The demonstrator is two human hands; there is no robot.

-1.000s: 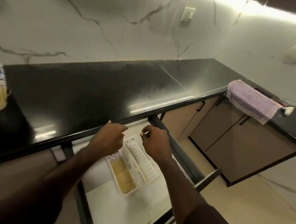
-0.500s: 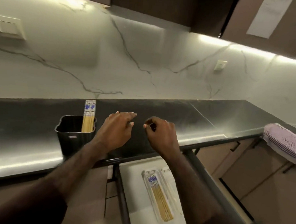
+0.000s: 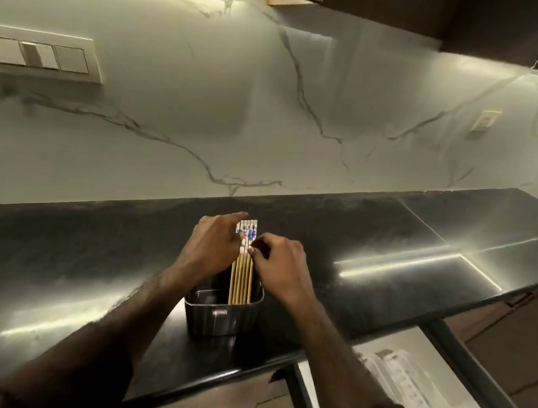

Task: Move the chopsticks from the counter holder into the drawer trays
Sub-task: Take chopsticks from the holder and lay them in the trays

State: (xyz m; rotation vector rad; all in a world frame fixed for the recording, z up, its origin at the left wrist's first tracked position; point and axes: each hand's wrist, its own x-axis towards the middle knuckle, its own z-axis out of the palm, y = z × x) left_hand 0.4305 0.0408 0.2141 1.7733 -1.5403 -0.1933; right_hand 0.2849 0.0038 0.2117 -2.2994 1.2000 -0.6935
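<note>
Several bamboo chopsticks (image 3: 241, 277) with blue-and-white patterned tops stand upright in a black ribbed holder (image 3: 221, 318) on the black counter (image 3: 368, 249). My left hand (image 3: 212, 247) lies against the left side of their tops, fingers stretched out past them. My right hand (image 3: 278, 262) is curled at their right side, thumb and fingertips pinched on the rightmost chopsticks just below the pattern. The open drawer (image 3: 459, 354) shows at the lower right with a white ribbed tray (image 3: 407, 390) in it; the tray's contents are blurred.
A marble-patterned backsplash with a switch panel (image 3: 40, 54) and a socket (image 3: 486, 120) rises behind the counter. Dark upper cabinets (image 3: 458, 17) hang overhead. The drawer's dark frame rail (image 3: 301, 392) runs down from the counter edge.
My view has swung left from the drawer to the holder. Both hands rose from the drawer, crossed the counter edge and closed in on the chopstick tops.
</note>
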